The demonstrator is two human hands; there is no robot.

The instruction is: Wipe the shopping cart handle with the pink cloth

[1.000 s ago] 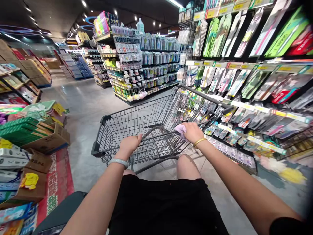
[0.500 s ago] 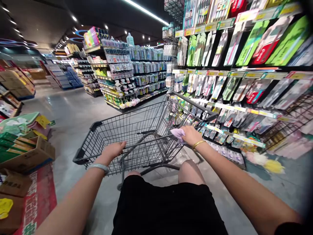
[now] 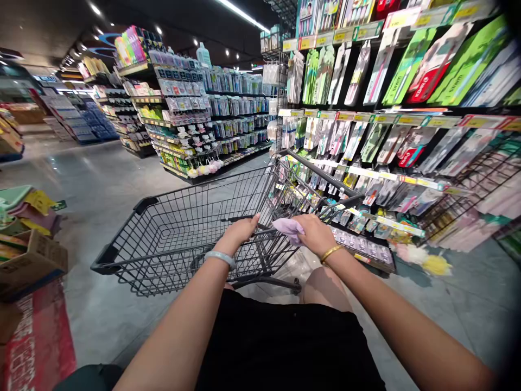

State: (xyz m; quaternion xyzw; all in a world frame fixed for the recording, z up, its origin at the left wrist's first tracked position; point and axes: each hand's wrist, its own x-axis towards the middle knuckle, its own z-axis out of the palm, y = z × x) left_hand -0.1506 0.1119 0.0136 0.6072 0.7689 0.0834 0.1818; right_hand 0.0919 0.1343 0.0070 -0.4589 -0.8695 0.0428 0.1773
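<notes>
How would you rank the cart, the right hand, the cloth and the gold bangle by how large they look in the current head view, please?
1. Cart, by far
2. Right hand
3. Cloth, judging only the part showing beyond the hand
4. Gold bangle, a thin band

We see a trolley of dark metal wire with a dull sheen, its corner caps like smooth matt plastic. At the trolley's near side we make out a soft, creased cloth, a smooth bangle with slight gloss, a shiny gold-toned metal bracelet and matt fabric shorts. Left of the trolley we find a dull cardboard box; beneath it, smooth, glossy floor; right of it, shiny plastic-looking packets
</notes>
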